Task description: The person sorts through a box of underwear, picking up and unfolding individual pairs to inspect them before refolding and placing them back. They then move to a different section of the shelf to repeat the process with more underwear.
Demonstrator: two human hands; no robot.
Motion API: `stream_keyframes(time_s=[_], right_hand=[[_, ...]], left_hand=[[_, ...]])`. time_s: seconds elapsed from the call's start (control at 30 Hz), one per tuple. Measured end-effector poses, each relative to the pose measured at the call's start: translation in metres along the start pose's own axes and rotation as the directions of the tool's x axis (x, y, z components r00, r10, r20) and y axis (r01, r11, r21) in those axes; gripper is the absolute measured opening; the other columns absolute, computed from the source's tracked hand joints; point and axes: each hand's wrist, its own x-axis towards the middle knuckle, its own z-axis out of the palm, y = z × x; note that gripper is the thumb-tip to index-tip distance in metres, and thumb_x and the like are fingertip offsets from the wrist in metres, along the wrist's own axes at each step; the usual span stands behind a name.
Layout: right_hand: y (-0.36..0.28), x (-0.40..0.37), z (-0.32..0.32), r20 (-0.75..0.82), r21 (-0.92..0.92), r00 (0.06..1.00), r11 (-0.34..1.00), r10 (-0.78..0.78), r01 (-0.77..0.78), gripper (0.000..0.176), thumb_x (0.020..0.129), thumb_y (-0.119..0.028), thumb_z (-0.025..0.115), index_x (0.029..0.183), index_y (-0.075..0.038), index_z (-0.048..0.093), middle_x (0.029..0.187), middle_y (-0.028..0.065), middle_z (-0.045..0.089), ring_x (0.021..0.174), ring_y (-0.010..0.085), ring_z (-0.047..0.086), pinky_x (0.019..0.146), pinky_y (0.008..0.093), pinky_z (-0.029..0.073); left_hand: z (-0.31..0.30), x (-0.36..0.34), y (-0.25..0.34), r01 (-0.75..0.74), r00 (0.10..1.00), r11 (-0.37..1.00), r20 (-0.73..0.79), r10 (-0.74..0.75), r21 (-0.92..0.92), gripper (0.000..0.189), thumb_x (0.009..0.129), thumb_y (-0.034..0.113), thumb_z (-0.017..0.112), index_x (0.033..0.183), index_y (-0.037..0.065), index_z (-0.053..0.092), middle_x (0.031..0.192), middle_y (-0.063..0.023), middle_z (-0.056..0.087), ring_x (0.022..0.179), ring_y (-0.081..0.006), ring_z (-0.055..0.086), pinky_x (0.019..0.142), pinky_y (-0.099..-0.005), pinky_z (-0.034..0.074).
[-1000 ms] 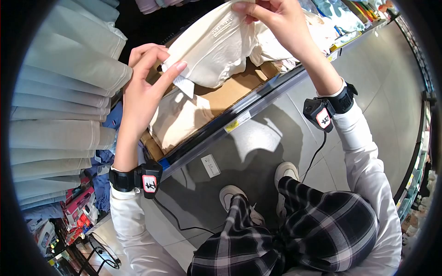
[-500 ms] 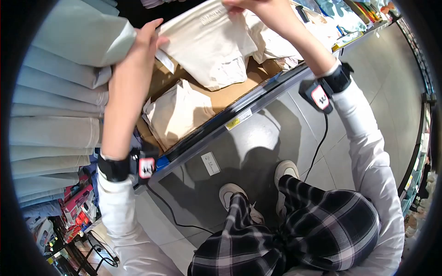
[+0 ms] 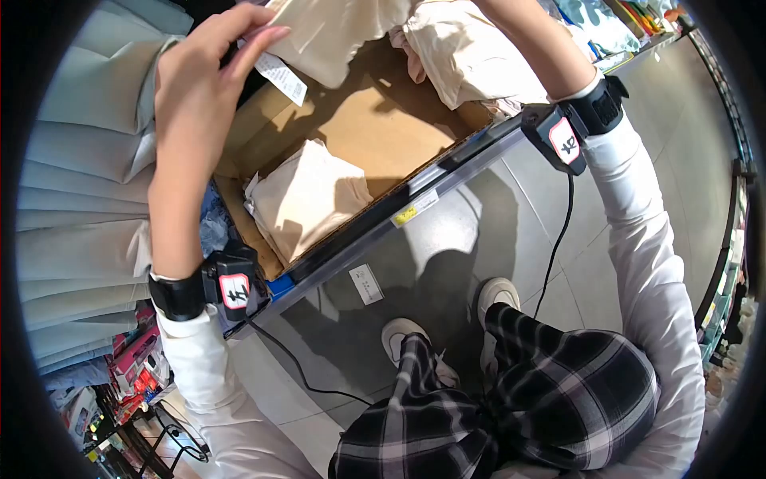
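L hand [image 3: 195, 92] has the cloth [image 3: 339, 36] pinched, fingers narrow on its edge by the tag [image 3: 281, 81]; R hand's out of frame, can't tell its fingers. Cloth hangs over the box [image 3: 359, 120], approx. at its far edge; folded pc [image 3: 311, 199] at near L corner. Step: prob. handling cloth mid-air. Next move prob. needs firm pinch, slack kept clear.

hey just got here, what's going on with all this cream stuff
A person's left hand pinches a cream garment with a white tag above an open cardboard box. The right hand is out of frame. A folded cream piece lies in the box's near left part; more cream cloth is bunched towards the right.
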Motion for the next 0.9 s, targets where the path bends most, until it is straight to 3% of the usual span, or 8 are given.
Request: stream_keyframes(time_s=[0.23, 0.43, 0.5, 0.53, 0.7, 0.77, 0.83, 0.9], right_hand=[[-0.004, -0.022, 0.003, 0.04, -0.032, 0.999, 0.999, -0.037, 0.038, 0.01, 0.091, -0.01, 0.062, 0.092, -0.002, 0.068, 0.076, 0.0001, 0.066, 0.068, 0.007, 0.06, 0.064, 0.0208, 0.047], [0.001, -0.011, 0.009, 0.049, -0.323, 0.998, 0.946, 0.036, -0.019, 0.015, 0.09, -0.012, 0.062, 0.095, 0.001, 0.067, 0.08, 0.0012, 0.067, 0.073, 0.0086, 0.062, 0.068, 0.0218, 0.048], [-0.009, -0.005, 0.004, 0.15, -0.199, 0.959, 0.958, 0.239, -0.207, 0.017, 0.09, -0.013, 0.063, 0.096, 0.003, 0.066, 0.083, 0.0026, 0.068, 0.078, 0.0103, 0.064, 0.073, 0.023, 0.049], [0.04, 0.013, 0.008, 0.097, 0.018, 0.994, 0.999, -0.046, 0.044, 0.017, 0.09, -0.012, 0.062, 0.098, 0.002, 0.066, 0.086, 0.0038, 0.068, 0.082, 0.0106, 0.064, 0.076, 0.0235, 0.049], [0.055, 0.0, -0.005, 0.151, 0.235, 0.986, 0.972, -0.064, 0.027, 0.018, 0.091, -0.011, 0.061, 0.1, 0.004, 0.064, 0.089, 0.0066, 0.068, 0.088, 0.012, 0.063, 0.082, 0.0239, 0.048], [0.041, -0.036, -0.009, 0.172, -0.201, 0.976, 0.975, 0.131, -0.095, 0.015, 0.089, -0.005, 0.062, 0.1, 0.005, 0.064, 0.092, 0.0084, 0.067, 0.089, 0.0135, 0.063, 0.082, 0.0245, 0.049], [0.059, -0.083, -0.015, 0.169, -0.293, 0.981, 0.955, 0.098, -0.045, 0.02, 0.089, -0.009, 0.058, 0.106, -0.001, 0.065, 0.082, 0.0057, 0.066, 0.074, 0.0094, 0.059, 0.07, 0.0245, 0.047], [0.058, -0.114, -0.022, 0.257, -0.425, 0.897, 0.876, 0.359, -0.229, 0.018, 0.089, -0.013, 0.062, 0.102, -0.001, 0.067, 0.082, 0.0075, 0.067, 0.074, 0.0106, 0.059, 0.07, 0.0257, 0.048]], left_hand=[[0.011, -0.014, -0.009, -0.086, 0.995, 0.988, -0.057, 0.079, -0.132, 0.019, 0.083, 0.017, 0.068, 0.085, -0.001, 0.064, 0.099, -0.0064, 0.064, 0.082, -0.0228, 0.059, 0.075, -0.0295, 0.046], [0.028, 0.007, -0.054, 0.196, 0.98, 0.785, 0.128, -0.149, -0.587, 0.017, 0.083, 0.012, 0.072, 0.085, -0.004, 0.067, 0.076, -0.003, 0.067, 0.072, -0.005, 0.058, 0.069, -0.0201, 0.045], [0.023, 0.021, -0.062, 0.114, 0.992, 0.873, 0.014, -0.122, -0.475, 0.016, 0.082, 0.011, 0.072, 0.086, -0.004, 0.067, 0.077, -0.0034, 0.068, 0.073, -0.0054, 0.06, 0.067, -0.0213, 0.047], [0.018, 0.026, -0.059, 0.089, 0.992, 0.94, -0.055, -0.114, -0.33, 0.017, 0.085, 0.014, 0.071, 0.087, -0.002, 0.065, 0.079, 0.0004, 0.065, 0.077, -0.0037, 0.056, 0.074, -0.0183, 0.045], [0.013, 0.021, -0.036, -0.127, 0.979, 0.989, -0.171, 0.111, -0.081, 0.019, 0.083, 0.015, 0.071, 0.094, 0.002, 0.063, 0.08, -0.0033, 0.066, 0.076, -0.01, 0.061, 0.073, -0.0235, 0.047], [0.028, -0.002, -0.022, -0.094, 0.994, 0.994, -0.067, 0.091, -0.057, 0.019, 0.082, 0.014, 0.07, 0.096, 0.005, 0.062, 0.085, -0.0081, 0.067, 0.08, -0.0193, 0.064, 0.072, -0.0292, 0.05], [0.049, -0.03, -0.014, -0.275, 0.961, 0.957, 0.066, 0.269, 0.095, 0.019, 0.078, 0.008, 0.07, 0.095, 0.007, 0.059, 0.085, -0.0113, 0.063, 0.083, -0.0282, 0.061, 0.071, -0.0353, 0.049], [0.068, -0.065, -0.008, -0.385, 0.918, 0.922, 0.116, 0.379, 0.034, 0.029, 0.073, 0.0, 0.062, 0.102, 0.003, 0.055, 0.082, -0.0118, 0.06, 0.081, -0.0258, 0.062, 0.083, -0.0362, 0.046]])
